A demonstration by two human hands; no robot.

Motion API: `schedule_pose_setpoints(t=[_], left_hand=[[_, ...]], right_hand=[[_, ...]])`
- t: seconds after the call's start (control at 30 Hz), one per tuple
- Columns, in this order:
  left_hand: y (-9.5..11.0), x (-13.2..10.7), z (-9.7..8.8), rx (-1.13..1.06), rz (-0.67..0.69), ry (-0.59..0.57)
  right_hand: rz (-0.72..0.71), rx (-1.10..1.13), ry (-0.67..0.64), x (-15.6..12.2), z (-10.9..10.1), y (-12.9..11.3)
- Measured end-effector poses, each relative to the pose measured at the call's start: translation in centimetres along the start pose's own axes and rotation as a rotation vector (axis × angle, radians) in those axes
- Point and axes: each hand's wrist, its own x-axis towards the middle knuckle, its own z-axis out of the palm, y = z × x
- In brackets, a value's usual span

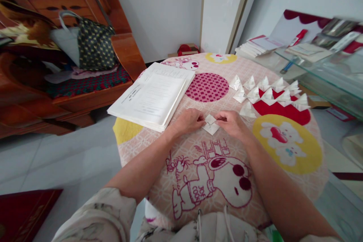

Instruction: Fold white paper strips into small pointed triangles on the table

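A small folded square of white printed paper [210,125] lies corner-forward on the patterned tablecloth [181,151], between my two hands. My left hand [190,120] pinches its left corner with closed fingers. On the opposite corner, my right hand [231,123] grips the paper between thumb and fingers. Just right of that hand stands a single folded paper piece [247,110]. Beyond it, several more pointed folded paper pieces [268,98] are set out in rows on the right side of the table.
A thick stack of printed sheets [150,96] lies at the table's left. To the right is a glass shelf [320,70] with papers and metal bowls. A wooden bench [93,94] holding a patterned bag [95,43] stands at the left, beside a white wall.
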Motion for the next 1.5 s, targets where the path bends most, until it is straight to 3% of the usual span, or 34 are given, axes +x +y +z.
schedule_pose_setpoints(t=[0.13,0.37,0.47,0.57,0.67,0.87,1.03,1.2,1.5], left_hand=[[-0.3,0.2,0.0,-0.019,-0.020,0.001],[0.0,0.1,0.3,-0.018,-0.078,0.087],[0.2,-0.1,0.5,-0.059,0.101,0.159],[0.4,-0.3,1.0,-0.069,0.343,0.132],[0.4,-0.4,1.3,-0.023,0.437,0.094],[0.7,-0.7,1.1,0.146,0.413,-0.005],[0.7,-0.7,1.3,0.201,0.407,0.011],[0.6,-0.6,1.4,0.242,0.407,0.017],[0.8,-0.7,1.5,0.306,0.428,0.048]], right_hand=[[0.109,0.083,0.064,0.1,0.3,0.3],[0.120,0.000,0.156,0.5,1.2,0.3],[0.128,-0.037,0.177,0.6,1.2,0.2],[0.132,-0.038,0.176,0.7,1.2,0.2],[0.142,-0.021,0.188,0.8,1.4,0.3],[0.136,0.086,0.211,0.8,1.3,0.7],[0.209,0.161,0.152,0.2,-0.5,1.3],[0.243,0.049,-0.020,-0.5,-1.8,1.1],[0.233,-0.191,0.038,0.0,-0.9,0.4]])
